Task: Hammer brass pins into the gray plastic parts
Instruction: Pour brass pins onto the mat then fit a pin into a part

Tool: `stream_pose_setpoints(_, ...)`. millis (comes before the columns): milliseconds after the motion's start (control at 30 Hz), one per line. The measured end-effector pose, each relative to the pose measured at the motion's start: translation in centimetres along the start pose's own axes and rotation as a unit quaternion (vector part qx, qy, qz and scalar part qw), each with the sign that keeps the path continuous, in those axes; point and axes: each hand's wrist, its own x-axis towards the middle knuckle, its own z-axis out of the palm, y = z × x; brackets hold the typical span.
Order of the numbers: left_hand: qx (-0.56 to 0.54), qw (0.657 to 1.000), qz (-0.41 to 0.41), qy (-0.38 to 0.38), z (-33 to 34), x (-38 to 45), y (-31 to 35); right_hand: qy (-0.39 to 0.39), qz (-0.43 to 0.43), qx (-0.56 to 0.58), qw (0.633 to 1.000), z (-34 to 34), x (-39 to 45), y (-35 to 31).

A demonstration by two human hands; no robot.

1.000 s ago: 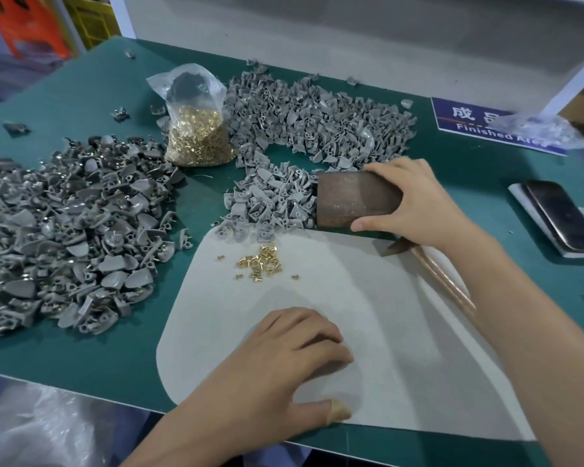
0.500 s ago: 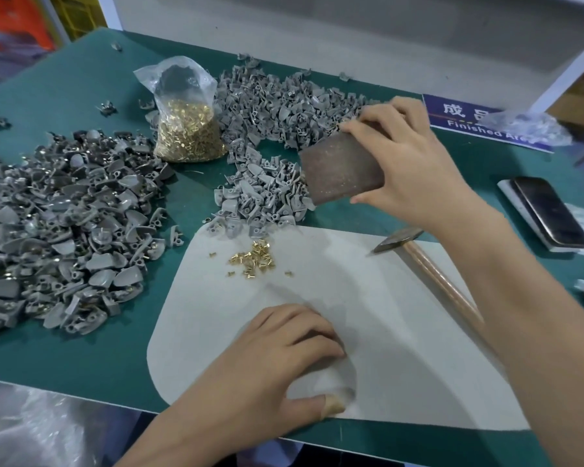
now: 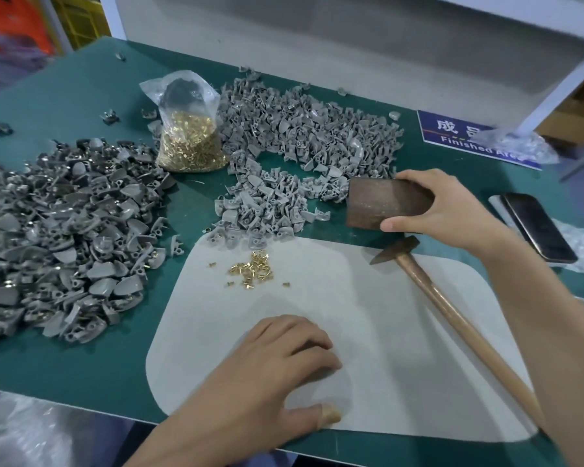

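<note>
Brass pins [image 3: 250,270] lie in a small loose scatter at the far edge of the pale mat [image 3: 368,332], just beside the near fringe of the light gray plastic parts [image 3: 284,163] heaped on the green surface [image 3: 64,358]. More pins fill the clear bag [image 3: 191,143] standing behind them, and a darker heap of parts [image 3: 58,224], many showing a glint of brass, lies to the left.

No hammering is under way; this looks like setting up. The right hand [image 3: 452,210] grasps a rusty brown metal block [image 3: 383,203], thumb at its near edge and fingers curled over its far edge, held low at the right end of the light heap, just beyond the mat. The left hand [image 3: 277,362] rests palm down on the mat's near part, fingers loosely bent and holding nothing. The hammer [image 3: 429,284] lies untouched on the mat, head near the block.

Half a second ago the block was lifted and tilted over the heap; now it is lower and further right, much where it sat a second ago. The left hand has not shifted.

Next, I judge, the block needs setting flat on the mat as an anvil, then a part and a pin picked up.
</note>
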Motion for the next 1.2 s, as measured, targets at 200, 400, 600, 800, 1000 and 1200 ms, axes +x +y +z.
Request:
stream_pose_setpoints(200, 0.001, 1.0, 0.002, 0.001, -0.1, 0.0, -0.1, -0.042, 0.0, 0.071, 0.997, -1.6, -0.2, 0.0)
stream_pose_setpoints(400, 0.004, 1.0, 0.003, 0.0, 0.2, -0.2, -0.4, -0.086, 0.011, 0.1, 0.991, -0.4, 0.1, -0.5)
stream_pose_setpoints(600, 0.003, 1.0, 0.003, -0.01, 0.4, -0.2, -0.5, -0.053, 0.001, 0.094, 0.994, 1.3, 0.8, -1.3)
stream_pose_setpoints(800, 0.015, 0.999, 0.007, -0.028, -0.1, -0.2, -0.5, -0.033, -0.029, 0.053, 0.998, 3.4, 1.2, -1.6)
stream_pose_setpoints(1000, 0.056, 0.998, 0.026, -0.021, -0.1, -0.5, -0.6, -0.016, -0.049, 0.035, 0.998, 3.7, 1.2, -1.6)
stream_pose_setpoints(1200, 0.047, 0.999, 0.024, -0.009, 0.2, -0.5, -0.8, -0.024, -0.036, 0.025, 0.999, 4.3, 1.5, -2.4)
